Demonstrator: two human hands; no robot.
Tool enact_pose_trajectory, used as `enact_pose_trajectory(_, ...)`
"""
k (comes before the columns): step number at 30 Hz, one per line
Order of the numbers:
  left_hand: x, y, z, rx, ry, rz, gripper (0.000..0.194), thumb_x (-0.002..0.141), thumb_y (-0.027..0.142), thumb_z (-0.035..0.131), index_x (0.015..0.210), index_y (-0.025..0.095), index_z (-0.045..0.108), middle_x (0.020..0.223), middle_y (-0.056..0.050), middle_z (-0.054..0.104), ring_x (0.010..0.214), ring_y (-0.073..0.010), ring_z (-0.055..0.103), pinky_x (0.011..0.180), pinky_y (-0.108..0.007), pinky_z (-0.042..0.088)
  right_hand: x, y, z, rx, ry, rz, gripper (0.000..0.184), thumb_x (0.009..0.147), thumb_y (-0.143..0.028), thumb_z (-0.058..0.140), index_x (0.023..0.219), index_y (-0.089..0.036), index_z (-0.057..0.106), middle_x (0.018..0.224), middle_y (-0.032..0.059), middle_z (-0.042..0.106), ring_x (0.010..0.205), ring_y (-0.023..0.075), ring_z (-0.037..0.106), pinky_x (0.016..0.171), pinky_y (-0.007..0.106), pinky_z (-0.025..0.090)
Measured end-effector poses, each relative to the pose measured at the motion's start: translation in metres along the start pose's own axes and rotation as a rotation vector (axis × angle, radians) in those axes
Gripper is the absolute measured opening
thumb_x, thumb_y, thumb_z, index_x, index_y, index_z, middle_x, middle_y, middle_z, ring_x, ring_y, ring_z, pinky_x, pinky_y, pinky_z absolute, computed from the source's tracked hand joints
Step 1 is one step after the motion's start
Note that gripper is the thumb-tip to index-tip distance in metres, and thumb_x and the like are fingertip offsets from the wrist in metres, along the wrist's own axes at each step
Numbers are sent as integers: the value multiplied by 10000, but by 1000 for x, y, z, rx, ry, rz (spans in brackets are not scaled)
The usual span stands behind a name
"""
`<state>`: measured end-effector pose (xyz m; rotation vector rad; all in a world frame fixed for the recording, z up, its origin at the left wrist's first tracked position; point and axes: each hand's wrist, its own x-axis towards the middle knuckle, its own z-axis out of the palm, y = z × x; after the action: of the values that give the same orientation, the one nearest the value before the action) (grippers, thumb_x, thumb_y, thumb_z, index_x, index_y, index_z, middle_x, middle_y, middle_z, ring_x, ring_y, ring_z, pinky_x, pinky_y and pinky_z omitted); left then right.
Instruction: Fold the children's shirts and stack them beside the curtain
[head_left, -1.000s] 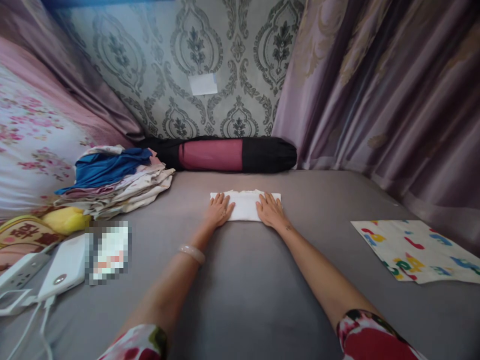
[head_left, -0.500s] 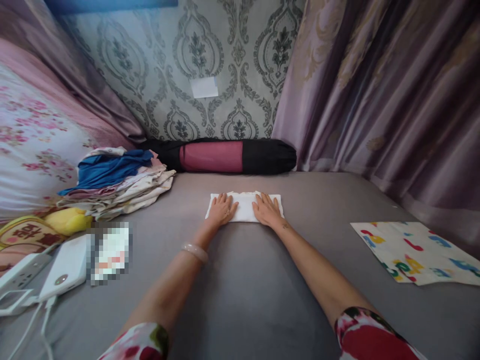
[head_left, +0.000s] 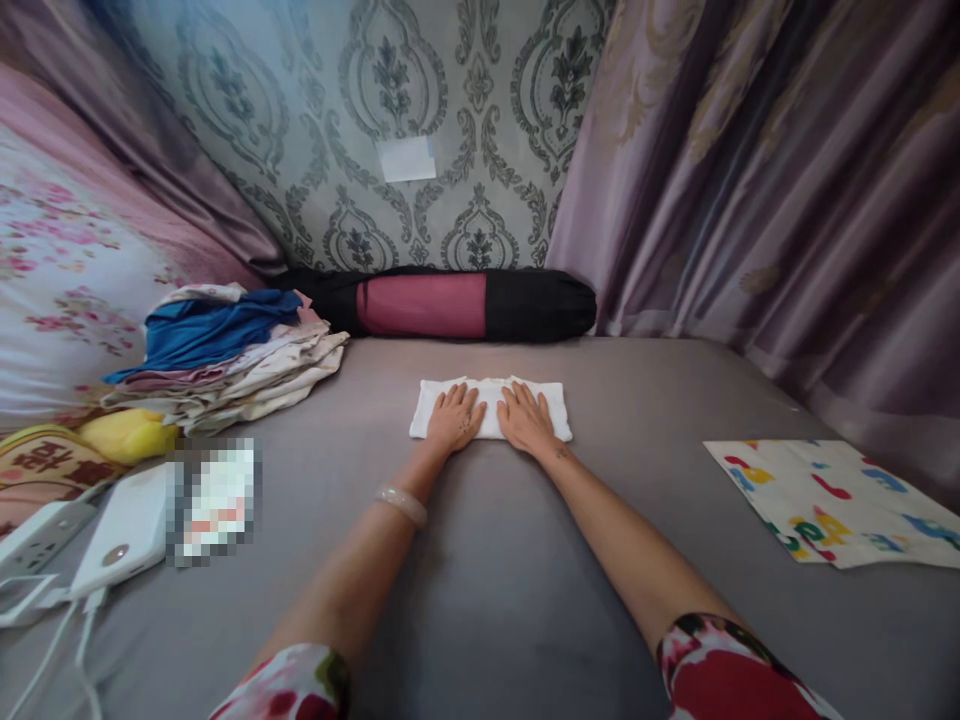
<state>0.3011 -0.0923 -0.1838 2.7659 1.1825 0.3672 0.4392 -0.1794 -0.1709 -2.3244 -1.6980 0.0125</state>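
A folded white cloth (head_left: 491, 422) lies as a flat, wide rectangle on the grey bed sheet (head_left: 495, 560). My left hand (head_left: 454, 418) rests palm down on its left half, fingers stretched out and pointing away from me. On the right half, my right hand (head_left: 528, 418) lies flat in the same way, fingers a little apart. A narrow strip of cloth shows between the two thumbs. Whether the cloth is a garment or a towel I cannot tell. A pale bangle (head_left: 403, 507) circles my left wrist.
At the left sit a pile of folded clothes (head_left: 232, 360), a yellow plush toy (head_left: 131, 437), a white power bank (head_left: 129, 530) with cables and a power strip (head_left: 46, 535). A black and pink roll (head_left: 424, 305) lines the wall. A colourful printed fabric (head_left: 832, 500) lies right.
Both hands have slid inward along the white cloth, closer to each other. More of the cloth's outer ends shows. The camera view has tilted slightly down.
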Motion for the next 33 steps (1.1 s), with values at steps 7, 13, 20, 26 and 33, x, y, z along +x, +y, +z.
enact_pose_trajectory(7, 6, 7, -8, -43, 13, 28, 427, 963, 363, 330, 1316, 161, 457, 1452, -142, 412, 1371, -275, 324, 1102, -489, 269, 5, -9, -10, 47, -42, -16, 503, 964, -321, 266, 1403, -123, 411, 1509, 132, 322, 1395, 259, 240, 1119, 509, 144)
enact_pose_trajectory(13, 8, 20, -8, -98, 23, 65, 379, 944, 210, 328, 1285, 164, 488, 1392, -97, 501, 1335, -227, 388, 1105, -415, 291, 10, -16, 1, 99, -13, -117, 486, 949, -250, 269, 1398, -133, 414, 1486, 84, 377, 1388, 210, 268, 1134, 451, 153)
enact_pose_trajectory(20, 7, 19, -1, -113, 54, 48, 370, 949, 225, 345, 1286, 172, 490, 1391, -96, 501, 1338, -224, 386, 1110, -416, 288, 9, -13, 14, 99, 83, -119, 468, 952, -259, 282, 1376, -144, 442, 1465, 65, 415, 1369, 197, 299, 1129, 428, 161)
enact_pose_trajectory(26, -5, 5, -10, -97, 67, 86, 355, 968, 279, 313, 1235, 158, 512, 1356, -111, 523, 1317, -225, 406, 1100, -411, 308, 8, -13, 10, 79, 55, -112, 468, 952, -260, 277, 1373, -140, 444, 1464, 66, 416, 1369, 205, 298, 1129, 429, 166)
enact_pose_trajectory(33, -42, -63, -18, -89, 232, 30, 350, 961, 301, 321, 1212, 165, 522, 1313, -126, 549, 1292, -226, 435, 1092, -415, 343, 14, -28, -7, 76, -51, -73, 484, 936, -234, 284, 1389, -125, 416, 1482, 99, 382, 1381, 229, 270, 1124, 470, 159)
